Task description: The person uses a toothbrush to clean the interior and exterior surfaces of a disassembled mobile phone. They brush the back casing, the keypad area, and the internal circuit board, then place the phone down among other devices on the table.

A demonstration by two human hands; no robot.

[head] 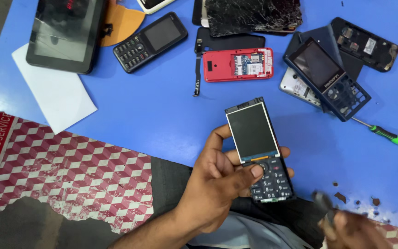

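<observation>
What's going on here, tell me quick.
A person holds a keypad phone with its front cover off in the left hand, thumb on the keys. The right hand, blurred at the lower edge, grips a small dark tool. On the blue table lie a red opened phone, a black keypad phone, a tablet and a green-handled screwdriver.

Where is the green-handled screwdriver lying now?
In the head view, the green-handled screwdriver lies at the right edge of the blue table, just right of the dismantled dark blue phone frame.
</observation>
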